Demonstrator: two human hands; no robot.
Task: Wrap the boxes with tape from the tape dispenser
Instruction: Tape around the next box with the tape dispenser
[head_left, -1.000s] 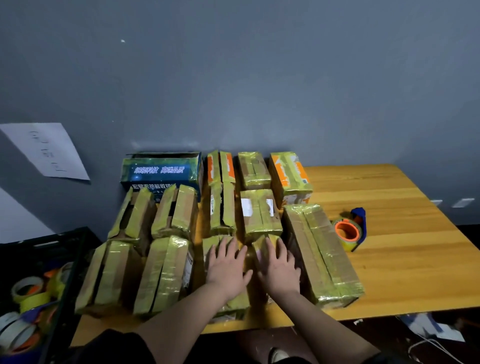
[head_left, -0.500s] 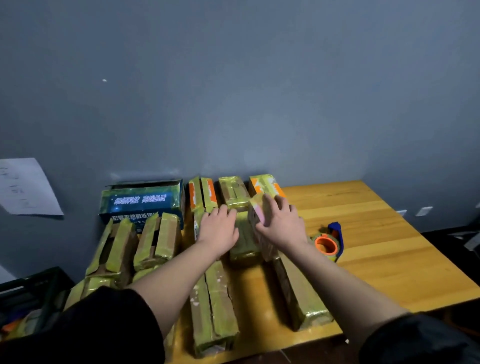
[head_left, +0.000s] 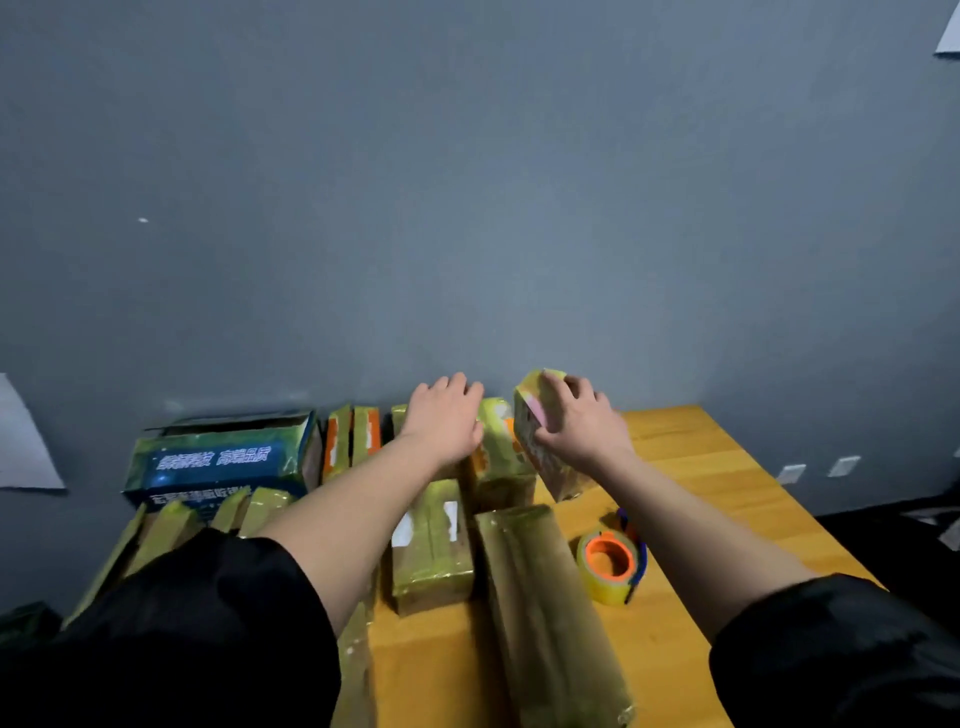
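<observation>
While the left hand (head_left: 447, 423) lies flat with fingers spread on the far row of taped boxes (head_left: 496, 449), the right hand (head_left: 576, 423) curls round a tilted box (head_left: 535, 441) at the far right, apparently picking it out for wrapping. The tape dispenser (head_left: 613, 564) sits untouched nearer on the table (head_left: 727, 493), so the next move probably calls for setting this box down and reaching for it.

Taped yellow boxes (head_left: 431, 551) in rows on table; tape dispenser (head_left: 610, 564) beside long box (head_left: 545, 613).

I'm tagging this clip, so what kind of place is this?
Probably a makeshift packing station in a plain room: many tape-wrapped boxes crowd a wooden table against a bare grey wall, with a tape dispenser beside them.
</observation>
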